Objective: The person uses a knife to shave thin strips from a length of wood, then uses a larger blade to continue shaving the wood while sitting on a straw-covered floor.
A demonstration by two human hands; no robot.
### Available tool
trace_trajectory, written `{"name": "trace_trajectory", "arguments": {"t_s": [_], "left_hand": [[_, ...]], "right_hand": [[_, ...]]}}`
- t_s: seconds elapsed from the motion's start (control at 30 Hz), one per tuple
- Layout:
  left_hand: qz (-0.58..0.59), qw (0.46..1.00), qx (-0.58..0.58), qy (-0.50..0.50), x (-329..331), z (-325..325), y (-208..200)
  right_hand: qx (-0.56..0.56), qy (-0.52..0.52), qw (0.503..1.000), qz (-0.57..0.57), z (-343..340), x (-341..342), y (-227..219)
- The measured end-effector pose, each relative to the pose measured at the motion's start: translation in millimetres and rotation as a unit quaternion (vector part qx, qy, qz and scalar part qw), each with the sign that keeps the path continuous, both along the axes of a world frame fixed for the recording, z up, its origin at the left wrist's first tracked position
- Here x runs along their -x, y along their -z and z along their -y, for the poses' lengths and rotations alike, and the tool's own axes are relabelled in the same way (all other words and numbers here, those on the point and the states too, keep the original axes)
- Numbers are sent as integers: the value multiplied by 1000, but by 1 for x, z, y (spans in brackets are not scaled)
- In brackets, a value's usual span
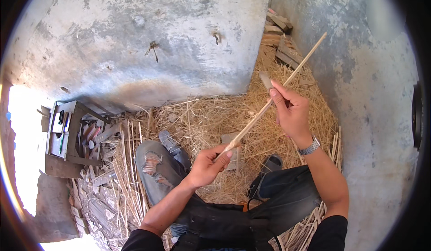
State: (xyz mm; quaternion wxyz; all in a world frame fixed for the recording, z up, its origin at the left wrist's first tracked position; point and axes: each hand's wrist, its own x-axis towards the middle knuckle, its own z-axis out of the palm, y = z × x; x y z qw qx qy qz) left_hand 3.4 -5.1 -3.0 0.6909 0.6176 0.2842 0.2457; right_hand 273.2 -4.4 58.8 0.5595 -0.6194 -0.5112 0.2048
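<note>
A long, thin, pale bamboo strip (253, 121) slants up from the lower left to the upper right in front of me. My left hand (204, 168) is closed round its lower end, thumb on top. Higher up the strip, my right hand (294, 112) is closed on a knife whose flat, greyish blade (266, 79) sticks out past the fingers; its handle is hidden in the palm. The blade lies against or very near the strip; I cannot tell exactly which. A small wooden block (234, 161) lies on the shavings just beyond my left hand.
Pale shavings (202, 116) cover the floor round my folded legs. Cut strips (128, 170) lie at my left, more strips (298, 233) at lower right. A wooden stool (67, 134) on its side stands at far left. Wood pieces (285, 49) are heaped in the corner between plastered walls (179, 22).
</note>
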Motion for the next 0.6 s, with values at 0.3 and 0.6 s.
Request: {"name": "trace_trajectory", "arguments": {"t_s": [0.3,0.6], "left_hand": [[-76,976,-145,-144,-5,7,2],[-125,963,-151,-186,-6,6,-2]], "right_hand": [[-64,-69,987,132,8,10,28],[16,-151,988,17,24,61,54]]}}
